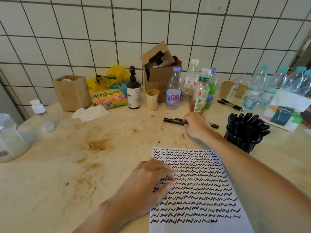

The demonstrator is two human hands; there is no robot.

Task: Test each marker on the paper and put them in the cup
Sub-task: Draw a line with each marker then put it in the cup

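Pick-up step: your right hand (196,126) pinches a loose marker (175,121) at 12 o'clock of the paper (202,190), left hand (151,182) pins the sheet with relaxed fingers, cup (244,140) at 2 o'clock; next, uncap and scribble.

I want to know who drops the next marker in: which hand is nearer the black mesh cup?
Right. The right hand is on the loose markers just left of the black mesh cup. The left hand rests on the paper, nearer the camera and farther away.
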